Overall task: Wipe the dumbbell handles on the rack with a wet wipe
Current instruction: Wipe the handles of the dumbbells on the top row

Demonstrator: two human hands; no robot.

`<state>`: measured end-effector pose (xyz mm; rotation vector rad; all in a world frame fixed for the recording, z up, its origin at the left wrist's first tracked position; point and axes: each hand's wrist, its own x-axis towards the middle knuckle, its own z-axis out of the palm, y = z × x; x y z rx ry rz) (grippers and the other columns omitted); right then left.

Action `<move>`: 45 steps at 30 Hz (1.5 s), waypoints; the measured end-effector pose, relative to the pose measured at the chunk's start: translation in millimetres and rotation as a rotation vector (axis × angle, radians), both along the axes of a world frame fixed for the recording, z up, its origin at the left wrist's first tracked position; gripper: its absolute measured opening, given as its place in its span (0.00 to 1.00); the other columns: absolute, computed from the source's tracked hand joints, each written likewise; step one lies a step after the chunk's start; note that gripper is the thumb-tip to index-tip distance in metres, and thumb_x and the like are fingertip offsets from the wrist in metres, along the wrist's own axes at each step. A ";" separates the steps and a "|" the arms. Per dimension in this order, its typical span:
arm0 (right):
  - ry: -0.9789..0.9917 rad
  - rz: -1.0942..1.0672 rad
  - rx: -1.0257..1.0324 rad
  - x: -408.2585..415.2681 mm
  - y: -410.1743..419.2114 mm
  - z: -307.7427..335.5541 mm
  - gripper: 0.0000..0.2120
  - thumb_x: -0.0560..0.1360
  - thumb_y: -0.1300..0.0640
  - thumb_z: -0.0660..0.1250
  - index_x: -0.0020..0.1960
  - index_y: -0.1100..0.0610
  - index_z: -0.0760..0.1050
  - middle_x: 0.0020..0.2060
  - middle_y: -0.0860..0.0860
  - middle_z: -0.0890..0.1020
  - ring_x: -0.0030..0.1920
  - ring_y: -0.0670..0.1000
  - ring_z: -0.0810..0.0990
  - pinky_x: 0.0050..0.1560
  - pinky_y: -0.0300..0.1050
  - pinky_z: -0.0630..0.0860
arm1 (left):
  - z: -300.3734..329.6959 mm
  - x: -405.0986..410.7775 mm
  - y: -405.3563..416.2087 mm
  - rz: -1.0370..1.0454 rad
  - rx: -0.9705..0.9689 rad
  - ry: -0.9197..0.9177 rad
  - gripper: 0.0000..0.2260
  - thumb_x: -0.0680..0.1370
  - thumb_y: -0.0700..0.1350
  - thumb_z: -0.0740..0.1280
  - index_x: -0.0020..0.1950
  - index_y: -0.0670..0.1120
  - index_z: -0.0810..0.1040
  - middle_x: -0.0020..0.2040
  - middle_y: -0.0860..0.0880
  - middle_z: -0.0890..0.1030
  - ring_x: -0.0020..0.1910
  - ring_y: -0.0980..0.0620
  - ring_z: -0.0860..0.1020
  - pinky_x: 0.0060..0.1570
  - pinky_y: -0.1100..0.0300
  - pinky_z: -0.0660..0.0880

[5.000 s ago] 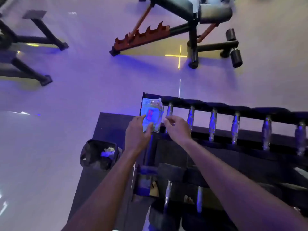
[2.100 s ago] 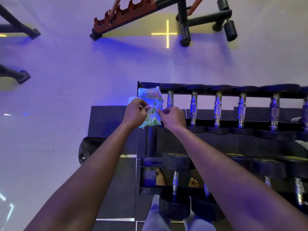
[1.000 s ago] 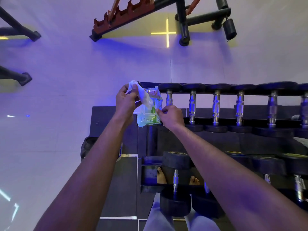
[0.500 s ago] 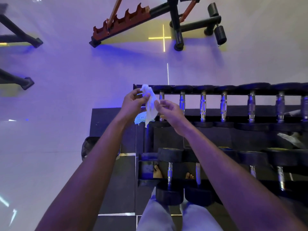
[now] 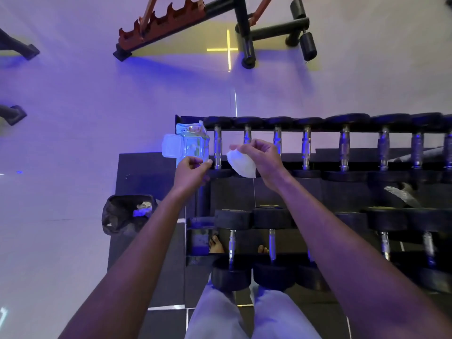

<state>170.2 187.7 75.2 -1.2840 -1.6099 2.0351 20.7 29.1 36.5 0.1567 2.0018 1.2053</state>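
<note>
A white wet wipe [image 5: 241, 164] is pinched between the fingers of the right hand [image 5: 263, 159] just right of the frame's centre, hanging crumpled in front of the second and third handles from the left on the top row of the dumbbell rack [image 5: 318, 182]. The left hand [image 5: 192, 172] is seen just left of centre with its thumb and fingers closed on the lower edge of the wipes packet [image 5: 193, 144], which lies at the left end of the top row, touching the first dumbbell handle [image 5: 217, 147]; the packet's lid [image 5: 172, 149] is flipped open to the left. A line of chrome handles between black weights is spread from the centre to the right edge of the frame, and a second row of dumbbells [image 5: 232, 250] is held lower, toward the bottom centre. A black bin [image 5: 127, 214] with crumpled scraps inside is placed on the floor at lower left, beside the rack. A weight bench frame [image 5: 242, 30] is seen at the top of the frame on the pale floor. Light trousers and bare toes are visible at the bottom centre
</note>
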 end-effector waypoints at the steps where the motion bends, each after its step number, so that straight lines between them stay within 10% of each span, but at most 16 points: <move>1: -0.012 -0.006 0.001 0.0 0.9 1.6 0.18 0.72 0.47 0.79 0.34 0.51 0.72 0.39 0.51 0.84 0.40 0.51 0.79 0.42 0.48 0.72 | -4.2 5.6 -1.1 -0.007 0.002 -0.005 0.11 0.82 0.47 0.76 0.55 0.43 0.76 0.45 0.47 0.81 0.25 0.61 0.79 0.29 0.65 0.76; 5: -0.087 0.082 0.040 1.3 6.9 -6.7 0.14 0.75 0.45 0.79 0.48 0.55 0.82 0.38 0.49 0.83 0.37 0.50 0.79 0.38 0.44 0.76 | -22.8 24.6 -4.6 0.008 0.003 0.019 0.11 0.81 0.50 0.77 0.53 0.45 0.80 0.46 0.49 0.84 0.37 0.57 0.82 0.48 0.53 0.82; 13: -0.384 0.468 0.518 -21.6 26.4 -57.1 0.18 0.82 0.53 0.70 0.71 0.52 0.79 0.59 0.47 0.79 0.57 0.49 0.77 0.57 0.41 0.70 | -61.4 45.4 -2.8 0.031 -0.049 0.276 0.12 0.79 0.52 0.79 0.53 0.48 0.80 0.50 0.54 0.84 0.46 0.63 0.81 0.44 0.76 0.72; 20: -0.303 0.678 0.694 -46.7 18.1 -90.7 0.12 0.81 0.54 0.69 0.62 0.44 0.71 0.50 0.42 0.82 0.53 0.53 0.81 0.54 0.51 0.77 | -92.3 47.1 -4.6 0.118 0.029 0.270 0.12 0.78 0.49 0.80 0.55 0.46 0.81 0.51 0.50 0.85 0.46 0.59 0.82 0.48 0.70 0.75; 25: -0.246 0.694 0.907 -46.6 17.4 -123.6 0.11 0.80 0.51 0.72 0.62 0.45 0.83 0.55 0.44 0.77 0.48 0.48 0.80 0.48 0.53 0.80 | -104.3 47.3 -10.3 0.174 0.060 0.233 0.16 0.77 0.51 0.82 0.54 0.44 0.81 0.46 0.51 0.83 0.40 0.64 0.78 0.44 0.71 0.74; 45: -0.409 0.918 1.229 -61.7 25.5 -104.9 0.10 0.77 0.47 0.71 0.57 0.41 0.86 0.50 0.48 0.67 0.55 0.55 0.68 0.57 0.51 0.63 | -113.9 44.5 -19.5 0.185 0.065 0.154 0.20 0.77 0.53 0.82 0.61 0.47 0.80 0.58 0.49 0.85 0.46 0.67 0.81 0.47 0.71 0.76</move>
